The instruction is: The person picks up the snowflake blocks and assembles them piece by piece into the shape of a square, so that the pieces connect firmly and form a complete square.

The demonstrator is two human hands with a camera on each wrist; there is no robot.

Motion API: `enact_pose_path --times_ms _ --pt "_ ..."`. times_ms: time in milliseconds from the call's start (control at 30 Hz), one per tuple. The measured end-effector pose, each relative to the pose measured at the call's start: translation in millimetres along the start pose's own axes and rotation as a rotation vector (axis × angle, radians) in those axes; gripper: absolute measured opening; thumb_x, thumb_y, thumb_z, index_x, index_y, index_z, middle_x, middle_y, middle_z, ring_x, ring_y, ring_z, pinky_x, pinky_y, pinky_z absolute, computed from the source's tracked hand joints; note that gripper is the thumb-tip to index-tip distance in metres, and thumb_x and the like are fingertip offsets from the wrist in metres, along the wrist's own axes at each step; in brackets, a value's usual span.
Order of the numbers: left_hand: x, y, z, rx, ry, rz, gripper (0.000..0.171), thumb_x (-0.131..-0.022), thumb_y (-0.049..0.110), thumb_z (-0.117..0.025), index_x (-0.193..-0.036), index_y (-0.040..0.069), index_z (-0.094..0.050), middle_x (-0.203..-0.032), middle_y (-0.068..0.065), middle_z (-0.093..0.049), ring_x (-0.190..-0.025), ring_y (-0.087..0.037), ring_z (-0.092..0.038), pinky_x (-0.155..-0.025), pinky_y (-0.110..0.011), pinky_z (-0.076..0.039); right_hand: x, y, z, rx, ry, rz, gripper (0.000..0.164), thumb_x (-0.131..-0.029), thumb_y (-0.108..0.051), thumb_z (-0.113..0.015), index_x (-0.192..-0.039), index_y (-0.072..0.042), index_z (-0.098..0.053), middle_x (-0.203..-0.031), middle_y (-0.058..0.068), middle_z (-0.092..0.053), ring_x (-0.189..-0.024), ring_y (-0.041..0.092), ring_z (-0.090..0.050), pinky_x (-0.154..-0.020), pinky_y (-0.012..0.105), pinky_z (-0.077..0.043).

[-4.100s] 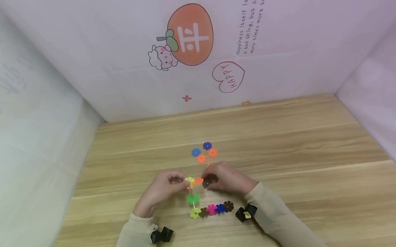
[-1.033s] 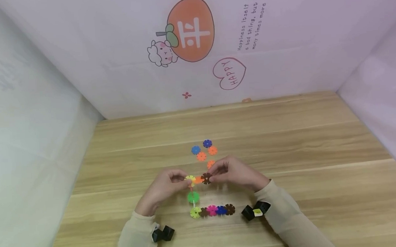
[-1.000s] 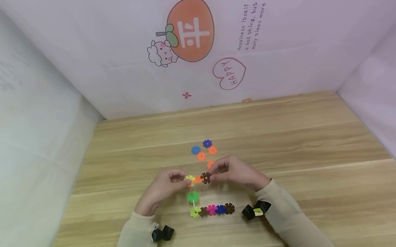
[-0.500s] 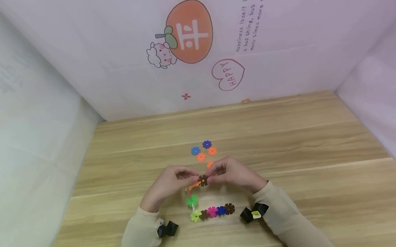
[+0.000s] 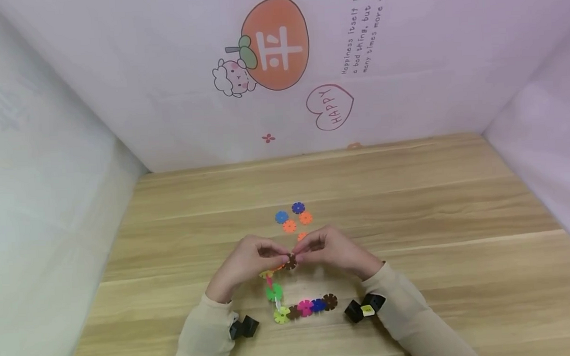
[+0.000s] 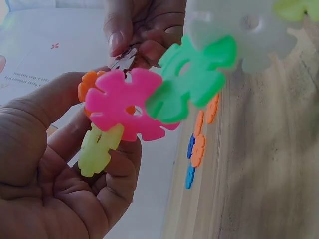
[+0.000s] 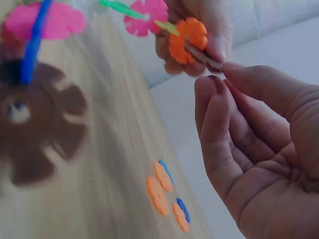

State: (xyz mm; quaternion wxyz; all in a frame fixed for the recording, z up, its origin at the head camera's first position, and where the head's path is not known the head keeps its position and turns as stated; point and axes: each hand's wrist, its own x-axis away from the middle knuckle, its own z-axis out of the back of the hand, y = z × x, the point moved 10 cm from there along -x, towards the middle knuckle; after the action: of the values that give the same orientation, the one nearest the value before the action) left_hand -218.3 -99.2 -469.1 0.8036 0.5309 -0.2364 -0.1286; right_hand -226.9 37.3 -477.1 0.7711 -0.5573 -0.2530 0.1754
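Shifted rightward from a second ago, the left hand (image 5: 243, 263) pinches the chain of notched discs (image 5: 281, 316) at the orange disc (image 7: 193, 30) (its thumb hides part of the joint). Opposite, the right hand (image 5: 334, 252) pinches the brown disc (image 5: 290, 262) by its rim; whether that disc is fully slotted in, I cannot tell. The chain bends toward the right edge of the wooden table (image 5: 408, 194). Five loose discs (image 5: 289, 226) lie just beyond the hands, with wide wood stretching to the back and right edges.
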Motion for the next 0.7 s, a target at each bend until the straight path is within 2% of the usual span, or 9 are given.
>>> enact_pose_path --times_ms 167,367,567,700 --pt "1.7 -1.9 3.5 0.015 0.013 0.017 0.015 -0.087 0.019 -0.076 -0.098 0.009 -0.076 -0.096 -0.006 -0.076 -0.084 -0.015 -0.07 -0.076 -0.03 -0.058 -4 8 21 0.06 0.12 -0.032 0.032 -0.088 -0.025 -0.075 -0.115 -0.01 -0.071 -0.109 0.0 -0.074 -0.103 0.017 -0.068 -0.098 0.041 -0.051" --pt "2.9 -6.0 6.0 0.029 0.012 0.031 0.017 -0.087 0.019 -0.076 -0.099 0.008 -0.076 -0.095 -0.006 -0.076 -0.083 -0.015 -0.07 -0.076 -0.03 -0.058 -17 8 36 0.175 0.23 0.011 0.036 -0.089 -0.019 -0.073 -0.122 -0.008 -0.068 -0.118 0.007 -0.072 -0.108 0.021 -0.068 -0.096 0.04 -0.054" --pt "2.9 -7.4 7.1 0.035 0.013 0.032 0.017 -0.087 0.019 -0.075 -0.099 0.008 -0.076 -0.092 -0.005 -0.075 -0.081 -0.015 -0.069 -0.075 -0.029 -0.058 -31 6 37 0.286 0.266 0.043 0.035 -0.088 -0.018 -0.074 -0.12 -0.005 -0.069 -0.115 0.01 -0.072 -0.101 0.021 -0.07 -0.087 0.031 -0.058" --pt "2.7 -7.1 9.2 0.021 0.015 0.03 0.015 -0.087 0.019 -0.075 -0.098 0.008 -0.076 -0.091 -0.005 -0.075 -0.08 -0.015 -0.069 -0.074 -0.029 -0.058 -40 2 35 0.368 0.279 0.067 0.037 -0.086 -0.018 -0.076 -0.12 -0.003 -0.069 -0.113 0.01 -0.073 -0.1 0.021 -0.07 -0.086 0.032 -0.058"
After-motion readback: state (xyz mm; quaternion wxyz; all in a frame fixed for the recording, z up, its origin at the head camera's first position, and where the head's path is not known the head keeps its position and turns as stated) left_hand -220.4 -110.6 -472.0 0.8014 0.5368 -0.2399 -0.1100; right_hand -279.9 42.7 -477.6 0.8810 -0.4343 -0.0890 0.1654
